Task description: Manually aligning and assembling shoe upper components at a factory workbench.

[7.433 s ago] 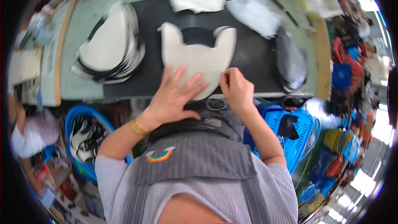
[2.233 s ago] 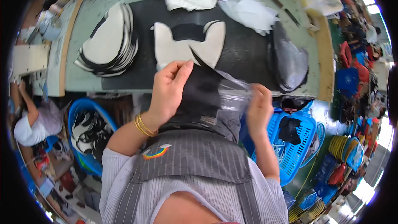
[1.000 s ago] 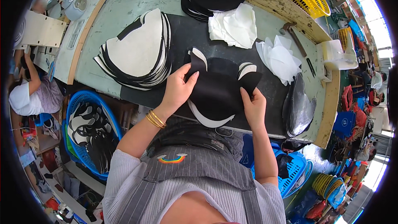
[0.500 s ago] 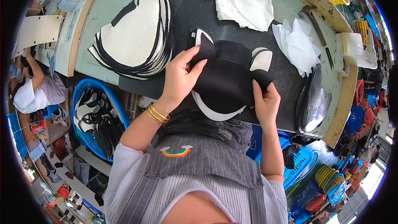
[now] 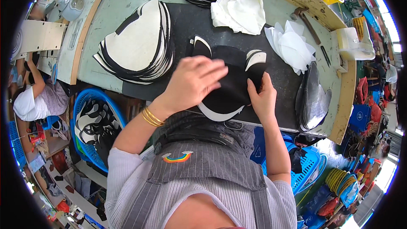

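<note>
A black fabric piece (image 5: 227, 91) with two pointed ear-like ends, white beneath, lies on the dark mat (image 5: 190, 25) in front of me. Its white underside shows as a curved strip (image 5: 222, 113) along the near edge and at both tips. Above the left part of it, my left hand (image 5: 190, 82) hovers with fingers stretched out and slightly blurred, nothing seen in them. My right hand (image 5: 263, 97) pinches the right edge between thumb and fingers. Left on the mat sits a stack of white panels with black edging (image 5: 137, 38).
White thin sheets (image 5: 239, 10) and fanned white pieces (image 5: 292, 46) lie beyond the work. A hammer (image 5: 309, 25) and a dark pen-like tool (image 5: 325, 56) rest at right, near a grey stack (image 5: 313, 97). Scraps fill a blue basket (image 5: 121, 106). Another person (image 5: 40, 97) works at far left.
My left hand has let go of the left ear-like end and moved right over the piece, fingers extended. The right hand still holds the right edge. The whole view has shifted slightly.
</note>
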Motion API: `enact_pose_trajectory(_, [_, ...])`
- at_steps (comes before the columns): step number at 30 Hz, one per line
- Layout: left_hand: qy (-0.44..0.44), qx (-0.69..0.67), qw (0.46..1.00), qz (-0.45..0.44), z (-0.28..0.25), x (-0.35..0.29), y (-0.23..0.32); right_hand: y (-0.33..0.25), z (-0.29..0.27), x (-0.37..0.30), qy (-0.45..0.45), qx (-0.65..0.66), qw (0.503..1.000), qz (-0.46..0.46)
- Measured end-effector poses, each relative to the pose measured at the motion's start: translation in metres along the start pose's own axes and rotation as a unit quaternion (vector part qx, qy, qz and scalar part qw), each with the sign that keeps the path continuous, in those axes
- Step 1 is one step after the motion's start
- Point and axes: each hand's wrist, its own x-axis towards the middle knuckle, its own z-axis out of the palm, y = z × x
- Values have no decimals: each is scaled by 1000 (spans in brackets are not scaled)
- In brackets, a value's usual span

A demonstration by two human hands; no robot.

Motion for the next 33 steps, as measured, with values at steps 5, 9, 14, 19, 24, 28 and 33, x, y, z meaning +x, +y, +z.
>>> enact_pose_trajectory(5, [-161, -167, 972, 22, -10, -16, -9, 15, -15, 9, 47, -140, 984, -100])
enact_pose_trajectory(9, [-161, -130, 977, 53, -14, -30, -24, 5, -52, -2, -40, -231, 953, -190])
enact_pose_trajectory(14, [-114, -15, 988, 105, -4, -28, -30, -7, -41, 10, -203, -259, 851, -410])
enact_pose_trajectory(19, [-192, -223, 956, -5, -10, -35, -35, 8, -40, 13, -275, -164, 883, -343])
enact_pose_trajectory(24, [-251, -315, 915, -1, -17, -39, -38, 5, -57, 16, -385, -84, 854, -339])
enact_pose_trajectory(28, [-113, -345, 925, -116, -6, -26, -40, -20, -25, 34, -345, -34, 867, -358])
enact_pose_trajectory(33, [-159, -46, 985, -53, 18, -25, -41, -32, 32, -8, -374, -272, 752, -470])
